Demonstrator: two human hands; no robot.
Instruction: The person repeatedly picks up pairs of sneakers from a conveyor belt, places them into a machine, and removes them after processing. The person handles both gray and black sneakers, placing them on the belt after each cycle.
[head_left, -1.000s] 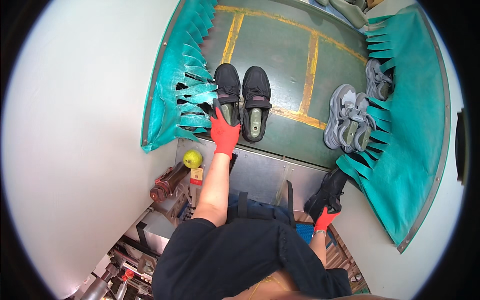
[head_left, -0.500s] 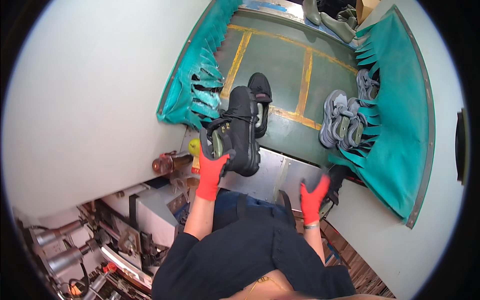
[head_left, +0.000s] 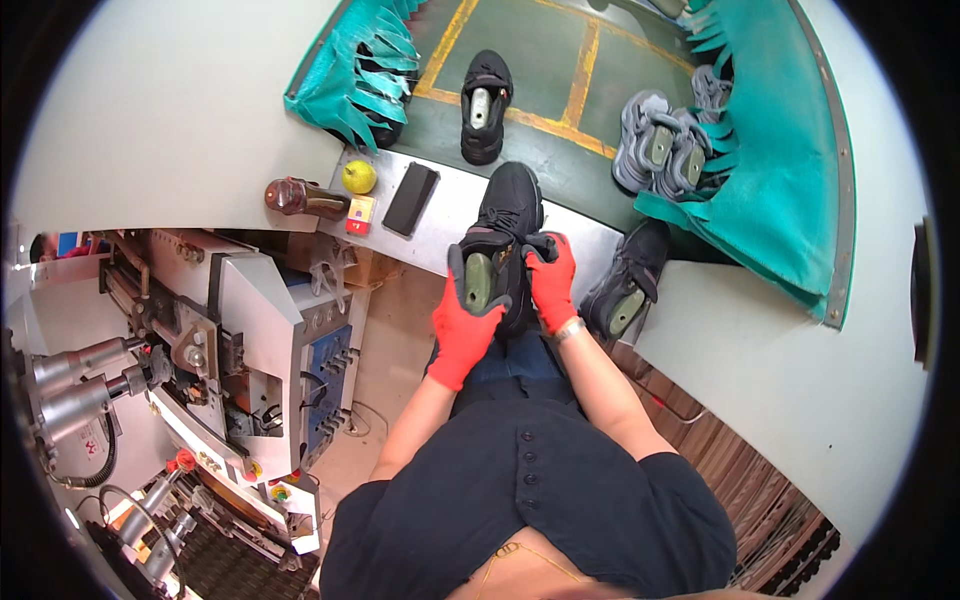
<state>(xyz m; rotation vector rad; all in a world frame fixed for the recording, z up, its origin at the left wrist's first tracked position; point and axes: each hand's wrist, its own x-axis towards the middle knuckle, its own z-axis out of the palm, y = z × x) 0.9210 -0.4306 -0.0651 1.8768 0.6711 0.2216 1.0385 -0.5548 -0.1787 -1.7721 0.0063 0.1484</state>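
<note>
A black lace-up sneaker (head_left: 512, 197) with a green shoe last (head_left: 479, 280) in its opening is held in front of my body, toe pointing away. My left hand (head_left: 468, 325), in a red glove with dark fingertips, grips its heel and collar from the left, thumb and fingers around the last. On the other side my right hand (head_left: 553, 285), gloved alike, is closed on the collar edge. Another black sneaker (head_left: 486, 105) stands on the green conveyor belt (head_left: 545, 75) beyond. A third black sneaker (head_left: 628, 280), also with a last inside, lies right of my right hand.
Grey sneakers (head_left: 640, 145) sit by the right teal fringed curtain (head_left: 770, 150). A left teal curtain (head_left: 345, 75) hangs opposite. On the metal ledge (head_left: 580, 225) are a dark phone (head_left: 411, 199), yellow-green fruit (head_left: 359, 177), small box (head_left: 360, 214) and brown bottle (head_left: 295, 196). A machine (head_left: 250, 330) stands left.
The held sneaker has come nearer my body and the view has shifted. My right hand has moved left from beside the right-hand shoe and taken hold of the held sneaker's collar.
</note>
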